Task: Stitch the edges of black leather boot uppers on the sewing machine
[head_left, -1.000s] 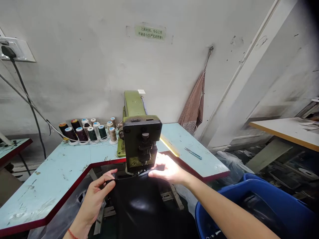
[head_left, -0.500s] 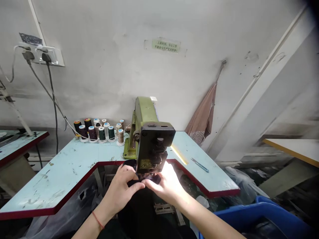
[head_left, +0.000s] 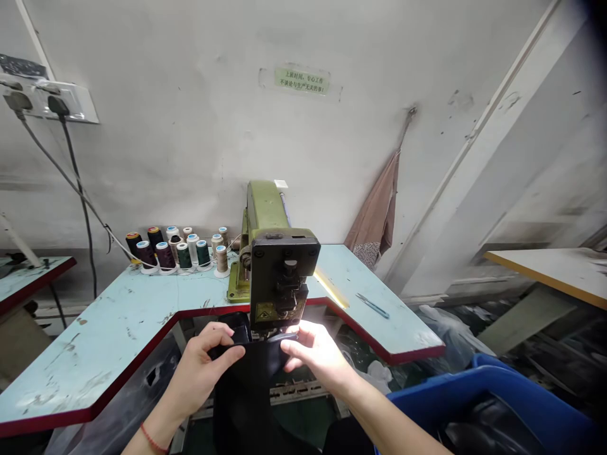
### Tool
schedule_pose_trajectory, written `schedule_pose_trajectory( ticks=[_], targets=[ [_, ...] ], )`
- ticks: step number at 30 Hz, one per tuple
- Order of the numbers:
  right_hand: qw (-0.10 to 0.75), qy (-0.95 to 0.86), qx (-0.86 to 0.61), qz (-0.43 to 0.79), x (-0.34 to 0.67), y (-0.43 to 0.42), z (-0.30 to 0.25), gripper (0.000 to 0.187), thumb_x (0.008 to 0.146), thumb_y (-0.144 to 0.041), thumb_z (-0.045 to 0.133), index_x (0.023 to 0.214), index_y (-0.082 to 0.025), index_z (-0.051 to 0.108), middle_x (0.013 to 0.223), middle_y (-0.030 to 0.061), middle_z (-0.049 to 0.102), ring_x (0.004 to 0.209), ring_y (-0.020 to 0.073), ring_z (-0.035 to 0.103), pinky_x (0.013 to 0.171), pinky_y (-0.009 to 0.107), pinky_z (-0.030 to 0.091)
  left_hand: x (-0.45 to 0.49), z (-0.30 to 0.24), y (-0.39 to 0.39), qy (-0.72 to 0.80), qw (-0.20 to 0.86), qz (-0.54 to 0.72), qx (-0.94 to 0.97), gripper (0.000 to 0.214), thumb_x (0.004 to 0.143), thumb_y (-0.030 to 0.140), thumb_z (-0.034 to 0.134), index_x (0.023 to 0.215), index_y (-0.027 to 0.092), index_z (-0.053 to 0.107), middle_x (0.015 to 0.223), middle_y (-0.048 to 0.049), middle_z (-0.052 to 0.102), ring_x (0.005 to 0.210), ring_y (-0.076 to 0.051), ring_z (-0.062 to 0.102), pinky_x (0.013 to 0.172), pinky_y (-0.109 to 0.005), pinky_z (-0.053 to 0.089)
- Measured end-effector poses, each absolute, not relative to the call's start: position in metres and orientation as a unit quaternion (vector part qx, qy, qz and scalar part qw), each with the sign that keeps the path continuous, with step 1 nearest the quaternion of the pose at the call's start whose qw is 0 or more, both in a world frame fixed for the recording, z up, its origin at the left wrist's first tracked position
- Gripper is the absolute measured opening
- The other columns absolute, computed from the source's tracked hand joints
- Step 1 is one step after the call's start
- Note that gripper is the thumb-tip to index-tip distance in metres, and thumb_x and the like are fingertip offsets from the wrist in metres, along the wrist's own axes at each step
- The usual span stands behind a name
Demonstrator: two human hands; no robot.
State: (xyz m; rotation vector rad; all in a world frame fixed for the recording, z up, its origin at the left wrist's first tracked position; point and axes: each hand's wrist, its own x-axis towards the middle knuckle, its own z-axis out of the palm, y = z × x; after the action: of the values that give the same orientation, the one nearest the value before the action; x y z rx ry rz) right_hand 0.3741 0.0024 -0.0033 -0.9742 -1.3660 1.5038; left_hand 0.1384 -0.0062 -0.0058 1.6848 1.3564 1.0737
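A black piece of material (head_left: pixel 263 357) with a glossy folded edge lies under the head of the green sewing machine (head_left: pixel 284 278). My left hand (head_left: pixel 202 360) pinches its left part between thumb and fingers, beside a dark shallow tray-like part (head_left: pixel 234 327). On the other side my right hand (head_left: pixel 315 354) grips the right end of the same edge, under the machine's lit needle area. The material hangs down in front of the machine; its exact kind cannot be made out.
Thread spools (head_left: pixel 183 253) stand on the pale blue table (head_left: pixel 128 322) at left. Thread snips (head_left: pixel 374 306) and a yellow ruler-like strip (head_left: pixel 332 289) lie at right. A blue bin (head_left: pixel 427 398) holding dark pieces is at lower right. A brown cloth (head_left: pixel 379 202) hangs on the wall.
My hands have moved apart, baring the black edge between them. The whole view has shifted, so the machine and table appear slightly further left.
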Motion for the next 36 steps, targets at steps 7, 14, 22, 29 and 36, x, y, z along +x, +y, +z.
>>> schedule_pose_trajectory(
  ticks=[7,14,22,29,36],
  targets=[
    [0.496,-0.479,-0.411,0.597,0.357,-0.011,-0.002,0.040,0.066,-0.046,0.080,0.073,-0.014,0.056,0.068,-0.0033,0.055,0.058,0.0116,0.059,0.054,0.027,0.057,0.121,-0.015,-0.009,0.554,0.368,0.414,0.621,0.038,0.074,0.056,0.064,0.063,0.022,0.053,0.101,-0.0073,0.058,0.104,-0.027,0.055,0.083,-0.032,0.042],
    [0.535,-0.451,-0.425,0.574,0.358,-0.019,-0.012,0.040,0.066,-0.046,0.080,0.073,-0.015,0.055,0.067,-0.0041,0.053,0.052,0.0097,0.056,0.047,0.025,0.054,0.137,-0.003,-0.026,0.562,0.320,0.394,0.653,0.034,0.078,0.055,0.061,0.067,0.023,0.060,0.082,-0.0033,0.056,0.082,-0.022,0.056,0.077,-0.033,0.043],
    [0.531,-0.462,-0.456,0.545,0.376,-0.012,-0.009,0.034,0.069,-0.042,0.078,0.072,-0.014,0.061,0.066,-0.0025,0.056,0.050,0.0087,0.054,0.046,0.022,0.052,0.175,0.002,-0.024,0.558,0.314,0.430,0.636,0.023,0.079,0.046,0.063,0.069,0.025,0.067,0.091,-0.0042,0.057,0.094,-0.023,0.056,0.085,-0.035,0.042],
    [0.533,-0.452,-0.451,0.555,0.367,-0.013,-0.002,0.037,0.065,-0.044,0.081,0.074,-0.014,0.062,0.069,-0.0002,0.059,0.056,0.0114,0.057,0.048,0.024,0.056,0.162,-0.003,-0.020,0.561,0.325,0.444,0.619,0.025,0.075,0.047,0.065,0.064,0.025,0.067,0.093,-0.0059,0.059,0.106,-0.027,0.053,0.091,-0.037,0.040],
    [0.550,-0.436,-0.436,0.564,0.346,-0.021,-0.007,0.040,0.064,-0.045,0.082,0.076,-0.013,0.061,0.070,-0.0016,0.056,0.057,0.0112,0.058,0.052,0.027,0.059,0.137,-0.012,-0.017,0.571,0.322,0.459,0.600,0.032,0.070,0.055,0.068,0.063,0.023,0.068,0.095,-0.0087,0.062,0.107,-0.030,0.053,0.093,-0.040,0.043]
  ],
)
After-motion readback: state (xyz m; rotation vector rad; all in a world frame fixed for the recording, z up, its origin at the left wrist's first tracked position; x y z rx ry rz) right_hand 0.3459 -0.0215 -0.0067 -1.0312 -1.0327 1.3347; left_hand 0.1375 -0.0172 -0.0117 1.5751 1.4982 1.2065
